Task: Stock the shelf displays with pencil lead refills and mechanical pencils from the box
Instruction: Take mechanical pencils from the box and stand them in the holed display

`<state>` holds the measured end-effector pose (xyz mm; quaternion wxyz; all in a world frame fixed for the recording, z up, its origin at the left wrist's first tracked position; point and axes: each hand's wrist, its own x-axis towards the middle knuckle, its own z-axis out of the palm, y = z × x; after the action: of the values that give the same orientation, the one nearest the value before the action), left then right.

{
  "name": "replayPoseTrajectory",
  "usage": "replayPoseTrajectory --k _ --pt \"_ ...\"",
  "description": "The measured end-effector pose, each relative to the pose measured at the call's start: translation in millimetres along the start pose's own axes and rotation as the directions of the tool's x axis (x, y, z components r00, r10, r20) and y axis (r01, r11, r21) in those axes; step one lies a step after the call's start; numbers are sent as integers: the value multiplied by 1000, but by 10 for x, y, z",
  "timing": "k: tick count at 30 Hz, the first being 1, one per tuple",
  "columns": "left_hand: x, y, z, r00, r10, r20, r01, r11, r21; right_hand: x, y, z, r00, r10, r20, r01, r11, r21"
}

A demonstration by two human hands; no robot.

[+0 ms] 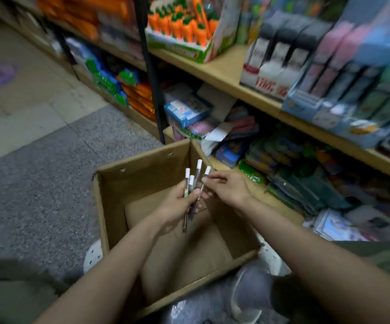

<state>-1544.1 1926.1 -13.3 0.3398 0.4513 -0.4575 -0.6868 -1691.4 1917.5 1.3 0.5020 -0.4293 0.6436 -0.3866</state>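
L hand (177,204) grips pencils (191,190), over box (110,206)

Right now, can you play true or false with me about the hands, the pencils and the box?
1. The left hand grips a bunch of white-capped pencils. True.
2. The pencils lie flat on the floor. False: they are held above the open cardboard box.
3. The right hand pinches one pencil in the bunch. True.
4. The box is taped shut. False: its top is open.
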Motion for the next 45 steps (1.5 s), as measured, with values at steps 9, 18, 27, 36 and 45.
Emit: replayPoseTrajectory --k 9,18,27,36,45 --pt "-131 1177 1303 918 221 328 -251 967 50 -893 -1071 -1409 857 -414 -307 399 910 -116" --pt "-115 1620 2464 884 315 347 -369 924 103 -1937 -1471 -3023 332 -687 -647 497 710 -499" --pt "-162 1962 3121 945 150 292 -21 914 -405 -1672 -1278 -3459 264 -717 -645 326 696 -640" --pt "-258 1680 3114 951 174 255 -68 924 -376 -1319 -1047 -3504 344 -753 -561 342 657 -672" --pt "-325 1588 2974 919 237 316 -210 971 -118 -1243 -1267 -3441 374 -764 -526 137 606 -783"
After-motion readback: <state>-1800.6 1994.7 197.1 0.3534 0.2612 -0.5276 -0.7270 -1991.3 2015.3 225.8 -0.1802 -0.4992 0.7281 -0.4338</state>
